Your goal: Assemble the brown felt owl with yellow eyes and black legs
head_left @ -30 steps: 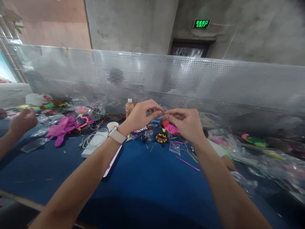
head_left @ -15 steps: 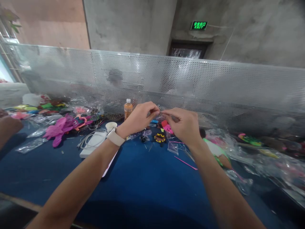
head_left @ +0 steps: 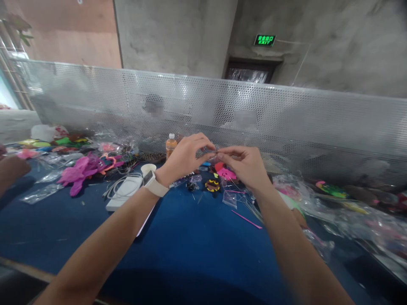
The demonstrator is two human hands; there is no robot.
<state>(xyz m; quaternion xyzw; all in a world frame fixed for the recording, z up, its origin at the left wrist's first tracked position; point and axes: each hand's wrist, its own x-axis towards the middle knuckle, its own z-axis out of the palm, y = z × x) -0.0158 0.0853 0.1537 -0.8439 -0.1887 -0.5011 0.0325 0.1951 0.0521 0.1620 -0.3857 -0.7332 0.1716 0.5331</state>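
Observation:
My left hand (head_left: 192,153), with a pale-banded watch (head_left: 154,183) on its wrist, is raised above the table. Its thumb and index finger curve towards my right hand, with a small gap between the tips. My right hand (head_left: 243,165) is closed in a pinch right beside those tips; what it pinches is too small to make out. Below and behind the hands lie a black toy figure with yellow eyes (head_left: 212,184), a pink toy piece (head_left: 226,173) and a small clear bag (head_left: 229,198). A thin pink strip (head_left: 246,219) lies nearer on the blue table (head_left: 197,245).
A perforated metal screen (head_left: 197,97) runs behind the table. To the left are a bottle (head_left: 171,146), a paper cup (head_left: 148,168), a white box with a cable (head_left: 125,192) and a purple toy (head_left: 79,171). Another person's hand (head_left: 14,169) shows far left. Plastic bags (head_left: 337,212) pile up right.
My left thumb and index finger have parted slightly from their pinch. My right hand stays pinched at nearly the same spot. The view has tilted up slightly.

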